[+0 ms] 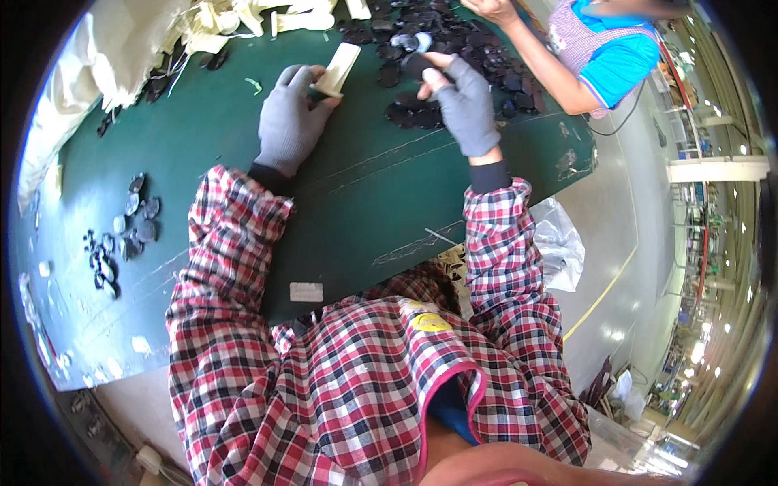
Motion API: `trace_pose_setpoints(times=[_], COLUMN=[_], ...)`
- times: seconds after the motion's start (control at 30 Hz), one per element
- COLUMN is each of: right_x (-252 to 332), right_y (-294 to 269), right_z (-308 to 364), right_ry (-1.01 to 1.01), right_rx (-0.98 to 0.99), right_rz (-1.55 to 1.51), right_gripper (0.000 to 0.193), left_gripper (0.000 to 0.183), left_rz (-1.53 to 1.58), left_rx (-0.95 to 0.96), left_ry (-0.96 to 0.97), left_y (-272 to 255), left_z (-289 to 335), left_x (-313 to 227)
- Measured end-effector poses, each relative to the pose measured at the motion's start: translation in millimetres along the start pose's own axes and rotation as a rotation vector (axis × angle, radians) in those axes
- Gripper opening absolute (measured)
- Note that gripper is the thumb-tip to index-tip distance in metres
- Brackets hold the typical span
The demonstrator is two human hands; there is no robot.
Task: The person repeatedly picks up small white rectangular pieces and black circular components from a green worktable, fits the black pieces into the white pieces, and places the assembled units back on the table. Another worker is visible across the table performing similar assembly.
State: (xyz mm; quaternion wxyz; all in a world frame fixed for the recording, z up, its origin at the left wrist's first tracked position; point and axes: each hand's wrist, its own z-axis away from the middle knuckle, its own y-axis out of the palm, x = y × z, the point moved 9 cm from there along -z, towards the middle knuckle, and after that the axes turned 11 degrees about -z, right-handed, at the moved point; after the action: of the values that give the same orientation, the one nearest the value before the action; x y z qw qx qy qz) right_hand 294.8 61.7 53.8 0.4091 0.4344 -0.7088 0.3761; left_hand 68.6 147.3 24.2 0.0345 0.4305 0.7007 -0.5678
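My left hand (pixel 290 123), in a grey fingerless glove, is closed on a flat cream-coloured strip (pixel 339 70) that slants up and away from the fingers. Level with it, my right hand (pixel 468 107) wears a matching glove and pinches a dark round flat piece (pixel 416 66) between thumb and fingers. Beside and beyond that hand lies a spread pile of black round pieces (pixel 506 74) on the green tabletop (pixel 365 186). The strip and the round piece are held apart from each other.
Cream strips (pixel 304 20) are heaped at the far edge, with a large whitish cloth or bag (pixel 89 73) at the left. Small dark pieces (pixel 134 223) lie scattered on the left side. Across the right corner a co-worker's arm (pixel 551 65) reaches over the table.
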Motion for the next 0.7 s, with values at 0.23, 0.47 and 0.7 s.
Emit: trace_pose_setpoints(times=[0.23, 0.47, 0.7], right_x=[-18.1, -2.5, 9.2], right_y=[75.1, 63.4, 66.3], right_z=[17.7, 19.1, 21.1], right_ry=[0.05, -0.151, -0.214], right_rx=[-0.006, -0.059, -0.077], right_rz=[-0.217, 0.059, 0.139], right_gripper=[0.021, 0.019, 0.021], left_gripper=[0.015, 0.019, 0.023], left_rz=[0.292, 0.733, 0.821], left_rx=[0.009, 0.088, 0.192], left_ry=[-0.037, 0.022, -0.006], left_y=[15.1, 32.1, 35.8], left_z=[-8.3, -4.1, -4.8], left_x=[18.5, -1.4, -6.8])
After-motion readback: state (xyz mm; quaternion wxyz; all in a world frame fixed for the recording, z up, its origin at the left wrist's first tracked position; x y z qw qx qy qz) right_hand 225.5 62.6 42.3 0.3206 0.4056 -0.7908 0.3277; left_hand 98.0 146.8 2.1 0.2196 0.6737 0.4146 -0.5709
